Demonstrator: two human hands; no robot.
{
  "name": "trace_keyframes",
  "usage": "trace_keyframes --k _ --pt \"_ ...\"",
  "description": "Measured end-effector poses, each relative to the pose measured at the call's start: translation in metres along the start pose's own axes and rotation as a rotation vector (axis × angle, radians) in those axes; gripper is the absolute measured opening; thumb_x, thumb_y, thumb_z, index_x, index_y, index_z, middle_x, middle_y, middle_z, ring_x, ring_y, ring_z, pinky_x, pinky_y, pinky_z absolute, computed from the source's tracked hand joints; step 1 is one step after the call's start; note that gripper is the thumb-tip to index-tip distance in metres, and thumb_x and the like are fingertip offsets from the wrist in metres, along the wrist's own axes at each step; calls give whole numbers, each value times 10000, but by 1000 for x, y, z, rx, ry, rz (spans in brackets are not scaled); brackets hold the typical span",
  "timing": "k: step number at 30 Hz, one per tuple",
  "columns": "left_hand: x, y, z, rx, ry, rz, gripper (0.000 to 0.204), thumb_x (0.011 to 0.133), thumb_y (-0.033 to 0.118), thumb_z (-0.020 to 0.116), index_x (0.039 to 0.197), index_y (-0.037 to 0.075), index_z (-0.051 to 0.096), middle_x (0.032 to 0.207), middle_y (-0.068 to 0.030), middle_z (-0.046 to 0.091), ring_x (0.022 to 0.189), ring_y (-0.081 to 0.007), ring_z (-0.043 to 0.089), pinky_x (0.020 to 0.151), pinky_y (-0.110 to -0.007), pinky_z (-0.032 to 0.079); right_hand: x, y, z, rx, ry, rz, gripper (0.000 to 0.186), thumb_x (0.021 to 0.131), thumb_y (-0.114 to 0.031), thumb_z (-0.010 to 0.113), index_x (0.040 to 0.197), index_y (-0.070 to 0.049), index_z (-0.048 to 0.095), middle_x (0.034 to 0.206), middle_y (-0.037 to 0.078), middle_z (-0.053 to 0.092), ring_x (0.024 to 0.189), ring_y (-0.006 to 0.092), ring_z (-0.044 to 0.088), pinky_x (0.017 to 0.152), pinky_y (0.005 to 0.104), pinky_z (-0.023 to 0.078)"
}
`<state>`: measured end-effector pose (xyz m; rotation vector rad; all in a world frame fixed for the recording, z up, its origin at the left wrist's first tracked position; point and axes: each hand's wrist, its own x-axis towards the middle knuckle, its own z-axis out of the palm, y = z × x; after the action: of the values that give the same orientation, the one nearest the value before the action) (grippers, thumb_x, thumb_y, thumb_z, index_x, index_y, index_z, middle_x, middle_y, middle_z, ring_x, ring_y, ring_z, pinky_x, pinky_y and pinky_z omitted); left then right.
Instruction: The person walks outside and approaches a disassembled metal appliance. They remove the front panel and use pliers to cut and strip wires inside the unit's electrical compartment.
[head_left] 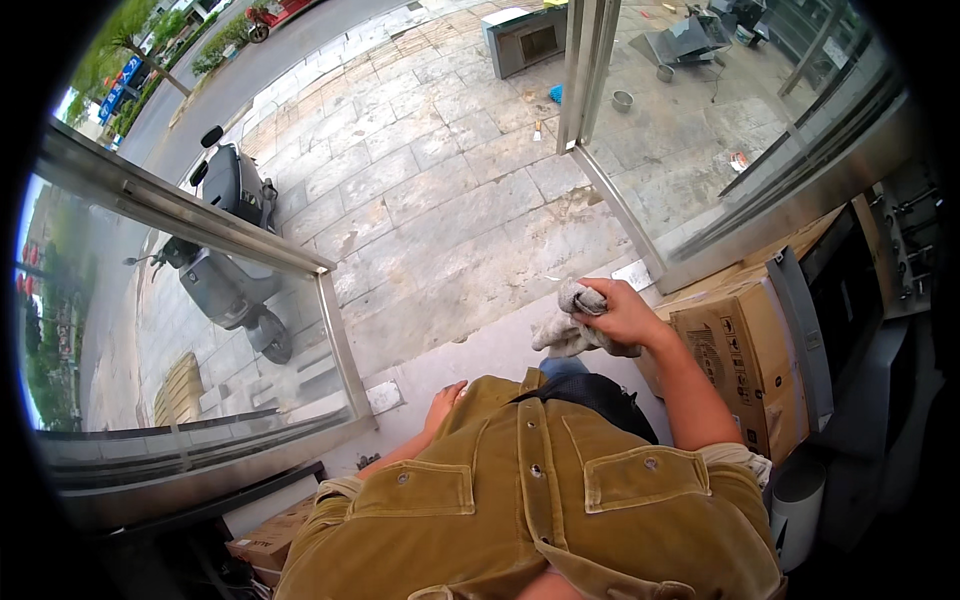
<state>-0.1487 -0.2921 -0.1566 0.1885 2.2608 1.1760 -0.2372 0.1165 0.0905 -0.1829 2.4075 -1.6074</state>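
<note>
My right hand is closed around a bunched grey-white cloth rag, held out in front of my body. Part of the rag hangs loose below the fingers and to their left. Low beside the front of my brown jacket is my left hand. The jacket hides most of its fingers, so I cannot tell whether they are open or closed. A dark bag or pouch shows at my waist, under the right forearm.
I stand in a doorway between metal-framed glass doors, the left door and the right door. Cardboard boxes and a dark panel stand on my right. Outside on the paving are a parked scooter, a metal cabinet and a small bucket.
</note>
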Motion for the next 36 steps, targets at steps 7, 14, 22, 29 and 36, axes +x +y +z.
trace_keyframes --k 7,14,22,29,36 --pt "99 50 -26 -341 43 -29 410 896 279 519 1263 98 516 1199 -147 562 1122 -318 513 956 -392 394 133 21 -70 -11 -34 -12 344 757 -172 694 1062 -32 621 900 173 657 832 344 614 739 349 480" --pt "192 144 -67 213 193 66 441 859 305 544 1244 93 518 1167 -141 574 1089 -333 519 916 -419 413 271 36 -151 -78 28 -87 332 749 -129 699 1057 -28 625 882 142 666 784 230 631 720 315 479" --pt "331 100 -115 195 292 53 439 883 294 497 1298 151 480 1192 -121 559 1126 -306 493 944 -427 364 388 51 -177 -29 -16 -85 374 752 -124 718 1084 6 609 957 161 663 838 231 636 759 312 480" --pt "502 44 -183 248 243 55 425 913 302 454 1320 178 462 1194 -112 560 1133 -308 490 966 -436 346 517 114 -197 93 203 -16 326 771 -62 710 1075 5 613 920 35 653 833 106 573 763 287 477" --pt "610 -32 -241 246 255 -59 416 916 322 455 1296 157 490 1057 -150 589 1027 -337 532 874 -418 414 687 177 -199 205 374 57 184 824 -95 684 967 3 623 848 12 634 766 80 566 706 257 475"
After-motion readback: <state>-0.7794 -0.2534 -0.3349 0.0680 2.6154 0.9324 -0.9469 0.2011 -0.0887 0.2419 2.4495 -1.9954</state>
